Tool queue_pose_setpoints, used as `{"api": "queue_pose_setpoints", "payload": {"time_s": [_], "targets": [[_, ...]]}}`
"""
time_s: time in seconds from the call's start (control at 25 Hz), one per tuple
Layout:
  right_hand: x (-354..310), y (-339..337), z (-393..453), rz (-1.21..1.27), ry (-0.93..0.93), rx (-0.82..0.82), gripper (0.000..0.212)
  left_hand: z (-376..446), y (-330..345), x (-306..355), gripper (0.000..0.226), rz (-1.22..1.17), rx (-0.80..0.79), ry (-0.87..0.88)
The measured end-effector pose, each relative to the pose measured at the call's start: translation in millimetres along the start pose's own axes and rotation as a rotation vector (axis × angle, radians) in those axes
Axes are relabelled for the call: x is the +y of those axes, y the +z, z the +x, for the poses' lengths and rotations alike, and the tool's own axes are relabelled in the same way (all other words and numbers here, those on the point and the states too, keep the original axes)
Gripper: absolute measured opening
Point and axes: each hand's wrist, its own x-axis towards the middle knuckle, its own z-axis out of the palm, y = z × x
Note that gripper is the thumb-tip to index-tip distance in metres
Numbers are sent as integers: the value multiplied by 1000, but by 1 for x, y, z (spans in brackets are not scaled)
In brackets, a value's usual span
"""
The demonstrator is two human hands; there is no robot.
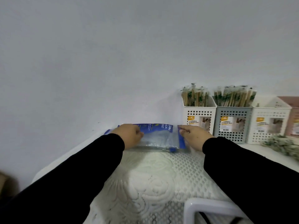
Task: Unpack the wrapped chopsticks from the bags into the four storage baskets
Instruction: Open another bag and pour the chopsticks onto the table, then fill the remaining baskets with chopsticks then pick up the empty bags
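Note:
A blue and clear plastic bag [159, 137] lies flat against the wall at the back of the white table [252, 152]. My left hand [128, 135] grips its left end and my right hand [194, 137] pinches its right end. Four storage baskets stand in a row at the back right: a white one [199, 118] and a grey one [233, 125] are packed with upright wrapped chopsticks [234, 97]; a second white one [270, 125] and a pink one [293, 120] show no chopsticks above their rims. A loose heap of wrapped chopsticks [281, 145] lies in front of the right baskets.
An embossed white mat [153, 178] covers the table in front of me. A white plastic frame [208, 207] shows at the bottom edge. The grey wall stands close behind the bag and baskets. A brown object [4, 180] sits at the far left.

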Motion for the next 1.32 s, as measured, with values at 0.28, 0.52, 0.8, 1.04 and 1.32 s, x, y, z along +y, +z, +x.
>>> {"api": "queue_pose_setpoints", "payload": {"time_s": [0.28, 0.52, 0.8, 1.04, 1.32], "targets": [[66, -59, -59, -250, 77, -67, 40, -43, 5, 110, 39, 63, 2, 211], [162, -134, -114, -448, 8, 55, 30, -60, 17, 249, 38, 64, 1, 372], [313, -213, -149, -395, 187, 270, 23, -52, 48, 406, 42, -231, -169, 239], [402, -253, -134, 120, 411, 321, 36, 4, 64, 470, 74, -720, -171, -306], [409, -243, -100, 275, 445, 121, 46, 28, 89, 486, 96, -690, -161, -436]]}}
